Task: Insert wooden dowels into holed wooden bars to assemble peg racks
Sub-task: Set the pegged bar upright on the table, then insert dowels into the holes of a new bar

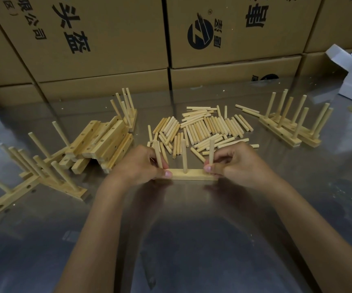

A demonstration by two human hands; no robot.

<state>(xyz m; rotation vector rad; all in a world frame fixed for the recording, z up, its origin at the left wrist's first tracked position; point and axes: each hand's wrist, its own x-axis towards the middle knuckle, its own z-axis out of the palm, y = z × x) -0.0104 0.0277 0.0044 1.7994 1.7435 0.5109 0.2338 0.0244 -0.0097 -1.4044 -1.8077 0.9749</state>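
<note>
On the reflective metal table [192, 240], a pale square-edged wooden bar [192, 174] lies lengthwise left to right. Left hand [141, 166] and right hand [234, 163] each pinch a smooth round dowel [157, 154] upright at its ends; another stands mid-bar.

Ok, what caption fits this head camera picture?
Left hand and right hand hold dowels upright at the ends of a wooden bar.
</note>
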